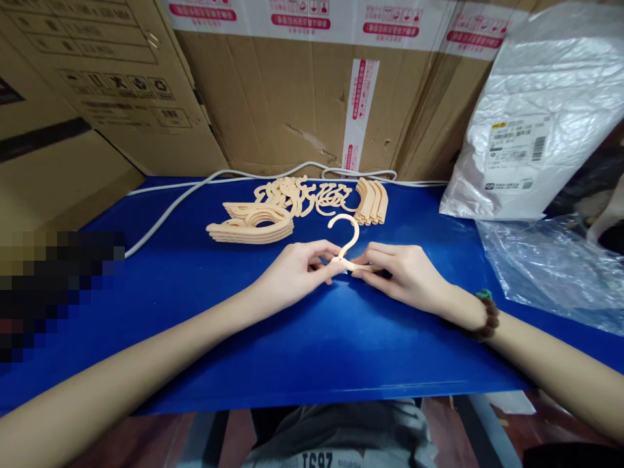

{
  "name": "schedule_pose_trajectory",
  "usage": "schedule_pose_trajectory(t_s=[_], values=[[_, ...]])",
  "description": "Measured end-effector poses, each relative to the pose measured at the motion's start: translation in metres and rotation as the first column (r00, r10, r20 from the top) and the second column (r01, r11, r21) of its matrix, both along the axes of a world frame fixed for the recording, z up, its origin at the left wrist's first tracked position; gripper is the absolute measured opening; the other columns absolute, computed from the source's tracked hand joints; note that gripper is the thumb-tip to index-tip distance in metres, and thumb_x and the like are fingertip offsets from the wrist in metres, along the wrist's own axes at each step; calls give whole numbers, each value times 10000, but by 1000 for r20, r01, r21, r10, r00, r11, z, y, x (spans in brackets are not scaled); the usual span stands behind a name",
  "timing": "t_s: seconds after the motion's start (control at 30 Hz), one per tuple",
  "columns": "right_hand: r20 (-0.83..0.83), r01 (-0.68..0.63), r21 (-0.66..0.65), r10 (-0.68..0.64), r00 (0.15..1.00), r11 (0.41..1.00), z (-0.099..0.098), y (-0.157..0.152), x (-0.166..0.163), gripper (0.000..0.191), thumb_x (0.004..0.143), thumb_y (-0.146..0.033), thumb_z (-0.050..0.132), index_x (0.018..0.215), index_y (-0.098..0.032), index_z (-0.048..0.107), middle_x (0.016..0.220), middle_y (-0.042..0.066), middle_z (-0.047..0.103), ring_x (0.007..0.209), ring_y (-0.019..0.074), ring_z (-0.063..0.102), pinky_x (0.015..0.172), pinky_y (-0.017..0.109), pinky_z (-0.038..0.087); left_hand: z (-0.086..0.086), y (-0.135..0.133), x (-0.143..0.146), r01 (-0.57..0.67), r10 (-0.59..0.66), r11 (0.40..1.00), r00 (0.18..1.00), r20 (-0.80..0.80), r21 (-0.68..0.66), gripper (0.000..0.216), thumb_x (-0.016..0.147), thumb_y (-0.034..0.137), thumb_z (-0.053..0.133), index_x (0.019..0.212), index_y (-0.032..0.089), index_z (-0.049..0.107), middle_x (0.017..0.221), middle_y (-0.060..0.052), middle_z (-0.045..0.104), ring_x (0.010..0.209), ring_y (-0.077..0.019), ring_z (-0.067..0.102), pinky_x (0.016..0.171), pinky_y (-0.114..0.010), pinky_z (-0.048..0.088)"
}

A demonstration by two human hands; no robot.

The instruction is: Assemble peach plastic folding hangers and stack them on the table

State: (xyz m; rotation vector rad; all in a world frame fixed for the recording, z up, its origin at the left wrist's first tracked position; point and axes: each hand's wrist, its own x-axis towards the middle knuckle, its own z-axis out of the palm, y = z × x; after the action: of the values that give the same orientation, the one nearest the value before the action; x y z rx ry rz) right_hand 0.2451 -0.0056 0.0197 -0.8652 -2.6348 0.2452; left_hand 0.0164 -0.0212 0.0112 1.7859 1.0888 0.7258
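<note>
A cream plastic hanger (349, 235) is held just above the blue table, its hook pointing up and away from me. My left hand (307, 270) pinches it near the base of the hook, fingers wrapped around so part of it is hidden. Around the arm on the other side closes my right hand (397, 273), thumb below and fingers above. Beyond my left hand lies a stack of cream hanger pieces (253, 229). Farther back are a heap of loose cream hanger parts (287, 194), several cream hooks (332, 197) and a row of curved hanger arms (372, 201).
Cardboard boxes (292, 97) stand along the back and left of the blue table (273, 351). A white cable (170, 218) runs along the rear edge. At right are a white parcel bag (531, 117) and a clear plastic bag (550, 266).
</note>
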Motion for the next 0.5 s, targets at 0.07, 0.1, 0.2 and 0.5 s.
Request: schedule_pose_trajectory(t_s=[0.07,0.1,0.2,0.5], values=[[25,-19,49,18,1000,999,1,1,1,243,980,-335,477,975,-182,666,870,32,679,740,128,611,634,249,381,1,-6,2,44,4,978,973,-229,205,298,953,438,492,1035,187,629,866,-32,702,664,-152,626,604,-240,422],[48,-31,82,27,999,996,2,1,1,235,974,-335,484,968,-187,666,884,31,684,739,132,603,645,261,376,2,-8,2,87,25,951,934,-357,297,298,978,425,443,1001,185,618,859,-38,695,667,-162,622,589,-245,397],[95,-48,179,31,995,983,6,2,0,223,954,-353,507,936,-192,659,890,35,685,757,159,574,710,311,373,4,-13,2,234,89,876,781,-619,421,335,1015,389,326,980,160,568,869,-78,689,676,-200,636,537,-257,326],[-41,112,367,-105,994,923,10,1,1,239,889,-435,603,978,-213,604,1139,96,634,1081,268,529,989,468,342,5,-10,1,331,140,845,622,-770,421,390,1025,425,243,1065,153,519,771,-92,700,588,-219,644,474,-254,253]])
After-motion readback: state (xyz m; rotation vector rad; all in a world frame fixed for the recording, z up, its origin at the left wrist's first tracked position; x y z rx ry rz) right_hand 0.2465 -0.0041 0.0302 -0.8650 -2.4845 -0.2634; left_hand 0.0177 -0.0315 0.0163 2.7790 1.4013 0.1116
